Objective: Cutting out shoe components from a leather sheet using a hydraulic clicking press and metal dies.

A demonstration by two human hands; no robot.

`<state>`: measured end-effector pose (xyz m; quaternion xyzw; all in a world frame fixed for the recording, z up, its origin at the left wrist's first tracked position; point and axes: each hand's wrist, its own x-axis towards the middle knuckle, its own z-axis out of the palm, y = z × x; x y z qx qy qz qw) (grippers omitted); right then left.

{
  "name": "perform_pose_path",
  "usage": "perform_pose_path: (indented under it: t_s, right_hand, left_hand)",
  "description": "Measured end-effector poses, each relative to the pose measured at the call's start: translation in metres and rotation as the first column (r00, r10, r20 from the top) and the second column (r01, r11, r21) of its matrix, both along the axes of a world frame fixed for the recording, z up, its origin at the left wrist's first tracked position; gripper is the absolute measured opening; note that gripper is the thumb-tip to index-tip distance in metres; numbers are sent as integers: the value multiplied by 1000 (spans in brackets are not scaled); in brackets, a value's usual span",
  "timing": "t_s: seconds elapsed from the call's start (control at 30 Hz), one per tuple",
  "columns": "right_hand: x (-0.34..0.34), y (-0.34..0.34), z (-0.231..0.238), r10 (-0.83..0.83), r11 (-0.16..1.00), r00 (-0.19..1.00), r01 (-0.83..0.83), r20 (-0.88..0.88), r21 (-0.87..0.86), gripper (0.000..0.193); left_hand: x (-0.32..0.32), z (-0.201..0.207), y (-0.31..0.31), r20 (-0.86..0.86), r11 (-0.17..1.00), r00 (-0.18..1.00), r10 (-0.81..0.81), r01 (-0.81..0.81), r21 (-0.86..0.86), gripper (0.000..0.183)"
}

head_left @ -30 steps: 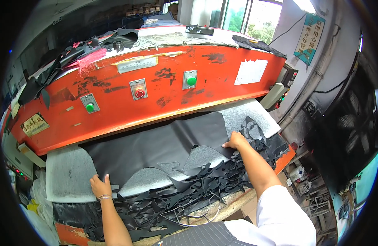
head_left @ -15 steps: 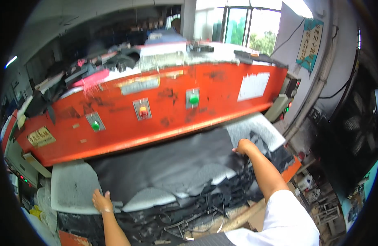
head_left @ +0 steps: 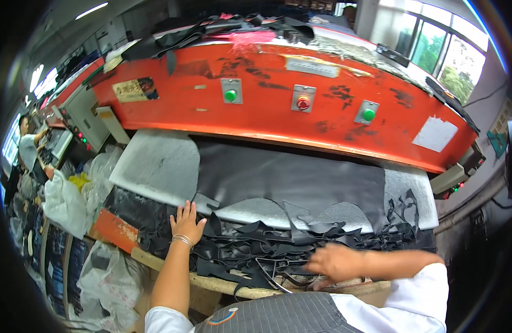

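A wide black leather-like sheet [head_left: 289,175] lies over the whitish cutting board [head_left: 156,161], its far side running under the orange-red beam of a press [head_left: 195,105]. Curved bites are cut from its near edge. My left hand [head_left: 188,223], with bracelets at the wrist, rests fingers spread near the board's front edge, beside the sheet's left corner and the scraps. Low in front of my body, my right hand [head_left: 338,263] hangs over tangled black offcuts [head_left: 250,238]. Motion smears its fingers, so whether it grips anything does not show. Thin black strip-like frames [head_left: 270,275] lie among the offcuts.
On the press beam sit two green buttons [head_left: 368,115] and a red knob [head_left: 303,103]. Scraps are heaped on its top. A wooden rail [head_left: 222,284] borders the near side. White plastic sacks [head_left: 67,202] stand at left, where another person [head_left: 28,147] works.
My right hand has left the sheet's right side and come down and inward over the offcuts. The left hand stays open near the board's front left. The view has swung left.
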<state>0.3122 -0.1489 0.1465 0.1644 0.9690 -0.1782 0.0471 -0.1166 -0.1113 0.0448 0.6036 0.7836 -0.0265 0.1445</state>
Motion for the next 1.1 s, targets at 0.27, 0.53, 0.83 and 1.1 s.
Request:
perform_pose_path:
  t_s: [0.27,0.53,0.83,1.1]
  right_hand:
    - [14,-54,-50,-219,975,975,220,32,-15,53]
    - [-3,-54,10,-464,667,886,355,7,-654,61]
    - [-134,40,99,-442,897,881,435,-165,-83,69]
    - [-246,171,-73,-420,856,860,481,-290,187,63]
  left_hand:
    - [-35,-4,-1,262,836,963,-64,-91,541,38]
    - [-57,-30,109,364,877,915,-171,-27,480,35]
    - [-77,-66,126,234,784,929,-287,87,615,39]
    - [-75,-67,123,381,806,871,-310,28,592,67]
